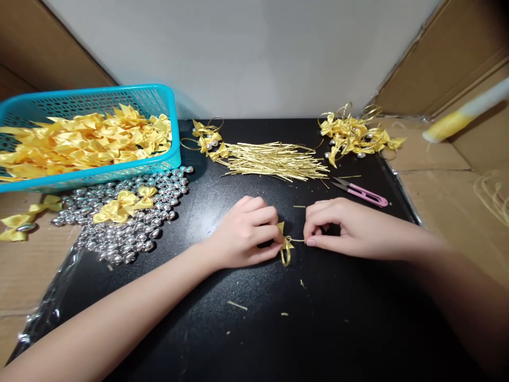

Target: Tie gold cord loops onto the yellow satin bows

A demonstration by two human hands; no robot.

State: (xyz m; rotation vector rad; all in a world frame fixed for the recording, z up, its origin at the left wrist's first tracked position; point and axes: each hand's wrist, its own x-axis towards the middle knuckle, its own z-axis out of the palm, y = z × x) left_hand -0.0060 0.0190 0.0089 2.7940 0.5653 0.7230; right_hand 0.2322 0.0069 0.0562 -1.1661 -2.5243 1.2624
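My left hand (pixel 246 231) is closed in a pinch on a small yellow ribbon bow (pixel 284 245) with a gold loop hanging below it. My right hand (pixel 342 228) is also closed, pinching the end of a thin gold cord (pixel 298 240) that runs out of the bow. Both hands rest low over the black mat (pixel 254 318), a short gap apart.
A teal basket (pixel 167 154) of yellow bows stands at the back left. Silver bells (pixel 131 233) with loose bows lie in front of it. Gold cord pieces (pixel 274 159) lie at the back centre, finished bows (pixel 353 135) at the back right, pink snips (pixel 363 193) near my right hand.
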